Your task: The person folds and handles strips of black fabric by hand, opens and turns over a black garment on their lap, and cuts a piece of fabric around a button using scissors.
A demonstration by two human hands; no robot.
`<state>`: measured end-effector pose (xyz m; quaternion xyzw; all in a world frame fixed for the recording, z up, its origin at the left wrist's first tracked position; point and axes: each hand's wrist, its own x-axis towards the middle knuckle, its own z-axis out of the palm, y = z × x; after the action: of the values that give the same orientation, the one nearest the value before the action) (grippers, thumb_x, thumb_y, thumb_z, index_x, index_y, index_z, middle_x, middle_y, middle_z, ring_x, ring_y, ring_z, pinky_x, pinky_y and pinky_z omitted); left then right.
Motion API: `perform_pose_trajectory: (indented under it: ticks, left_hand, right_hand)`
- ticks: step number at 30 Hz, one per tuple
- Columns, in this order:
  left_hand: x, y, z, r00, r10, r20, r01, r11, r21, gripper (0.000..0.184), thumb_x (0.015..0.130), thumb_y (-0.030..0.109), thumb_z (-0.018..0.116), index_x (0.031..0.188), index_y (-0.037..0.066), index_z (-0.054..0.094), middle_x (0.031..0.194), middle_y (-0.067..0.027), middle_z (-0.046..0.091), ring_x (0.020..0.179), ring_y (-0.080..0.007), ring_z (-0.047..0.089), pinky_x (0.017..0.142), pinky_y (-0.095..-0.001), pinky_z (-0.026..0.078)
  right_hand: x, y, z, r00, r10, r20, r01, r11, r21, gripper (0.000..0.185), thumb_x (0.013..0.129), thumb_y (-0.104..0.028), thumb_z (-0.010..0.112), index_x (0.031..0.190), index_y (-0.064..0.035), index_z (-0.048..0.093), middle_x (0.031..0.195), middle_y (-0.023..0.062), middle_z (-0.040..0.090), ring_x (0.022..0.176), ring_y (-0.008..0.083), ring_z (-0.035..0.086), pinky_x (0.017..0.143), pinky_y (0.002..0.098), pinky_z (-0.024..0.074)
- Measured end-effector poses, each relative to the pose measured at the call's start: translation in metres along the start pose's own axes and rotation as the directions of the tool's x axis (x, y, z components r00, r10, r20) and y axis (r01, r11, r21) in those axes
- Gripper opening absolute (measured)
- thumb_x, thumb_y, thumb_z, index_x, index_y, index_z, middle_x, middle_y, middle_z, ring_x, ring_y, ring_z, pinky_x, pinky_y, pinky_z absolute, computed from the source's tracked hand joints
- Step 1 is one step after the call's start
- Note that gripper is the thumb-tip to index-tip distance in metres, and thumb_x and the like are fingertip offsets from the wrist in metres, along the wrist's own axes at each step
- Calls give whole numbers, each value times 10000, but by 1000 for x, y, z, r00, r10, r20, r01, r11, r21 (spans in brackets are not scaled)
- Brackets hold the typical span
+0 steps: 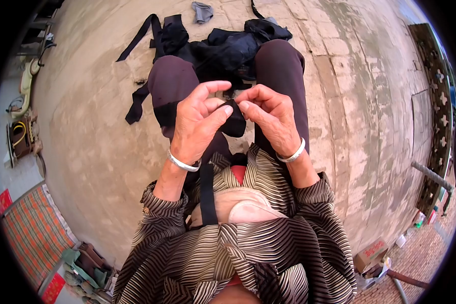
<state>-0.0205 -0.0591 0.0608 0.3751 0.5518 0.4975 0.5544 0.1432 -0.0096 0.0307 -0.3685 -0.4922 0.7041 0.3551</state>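
Note:
A small piece of black cloth (233, 124) hangs between my two hands, above the gap between my knees. My left hand (200, 116) pinches its left edge with the thumb, and the index finger is stretched out over the top. My right hand (271, 114) has thumb and index finger pressed together at the cloth's upper right edge. Anything as thin as a thread there is too small to see. A black strip (165, 114) lies across my left knee. Another black strip (207, 195) lies over the striped shirt, beside a beige pad (248, 205).
A heap of black cloth (225, 50) lies on the ground beyond my knees, with a small grey cloth (202, 12) past it. To the left are a checked mat (38, 230) and assorted items. A cardboard box (371, 255) stands at lower right, near a lattice wall (435, 101).

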Motion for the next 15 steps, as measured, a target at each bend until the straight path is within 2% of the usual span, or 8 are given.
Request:
perform_pose_trajectory:
  ticks: [3,7,10,12,13,15]
  left_hand:
    - [1,-6,-4,997,14,70,-16,1000,23,439,871,-29,606,1289,-40,475,781,9,621,696,-6,501,606,-166,398]
    - [2,-5,0,996,13,92,-17,999,44,462,864,-35,604,1303,-25,462,768,18,602,683,-8,493,601,-169,396]
    - [1,-4,3,995,1,95,-12,993,116,477,864,-25,615,1314,-41,457,789,35,571,676,5,432,601,-149,336]
    - [0,-4,4,996,13,85,-26,987,159,480,860,-42,600,1318,-29,457,793,40,564,685,6,440,603,-149,343]
    - [1,-5,5,996,11,86,-25,987,159,480,860,-42,600,1318,-29,457,793,40,564,685,6,440,603,-149,343]
    - [0,-6,6,998,30,62,-40,985,167,481,854,-56,585,1317,-30,458,791,41,558,695,6,446,612,-148,351]
  right_hand:
    - [0,1,-2,997,56,60,-59,997,40,107,897,-87,664,914,18,648,781,-31,594,687,13,502,599,174,409]
    - [1,4,-1,998,43,40,-45,996,74,93,889,-77,666,896,14,648,771,-35,596,682,8,499,590,176,405]
    - [1,6,-1,998,53,33,-57,991,121,83,882,-81,670,877,-1,648,750,-38,592,654,9,489,574,178,390]
    - [1,12,-1,993,119,13,-118,963,242,79,878,-87,667,857,-15,642,731,-35,592,618,23,484,558,183,378]
    - [1,12,0,993,120,11,-119,963,243,79,878,-87,667,857,-15,642,731,-35,592,618,23,484,558,183,378]
    - [1,13,1,984,178,-7,-160,900,406,80,875,-89,668,853,-18,636,709,-29,584,595,41,486,550,188,373]
